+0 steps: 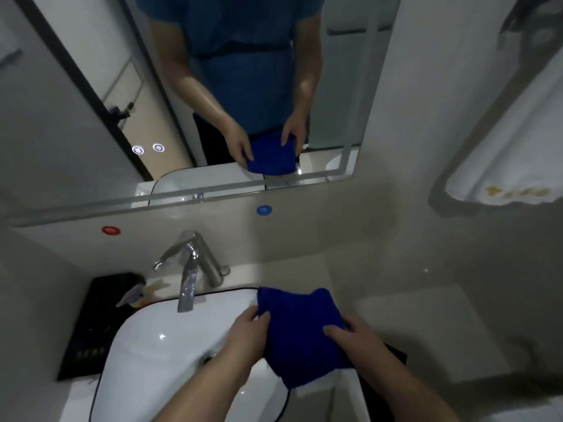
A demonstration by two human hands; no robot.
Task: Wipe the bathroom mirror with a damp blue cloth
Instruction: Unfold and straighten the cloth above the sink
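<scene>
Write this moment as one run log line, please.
phase: pre-wipe | blue cloth: held by left hand and right hand, over sink | mirror: untouched

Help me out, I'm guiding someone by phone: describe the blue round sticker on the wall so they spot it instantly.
Start at the wide mirror above the white sink. Just under the mirror's lower edge, on the pale wall strip, sit two round stickers. The blue sticker is the one up and to the right of the chrome tap; its neighbour, the red sticker, sits lower to the left.

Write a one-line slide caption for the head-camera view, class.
Left hand and right hand hold a folded blue cloth over the white ceramic basin, below the wall mirror.
</scene>
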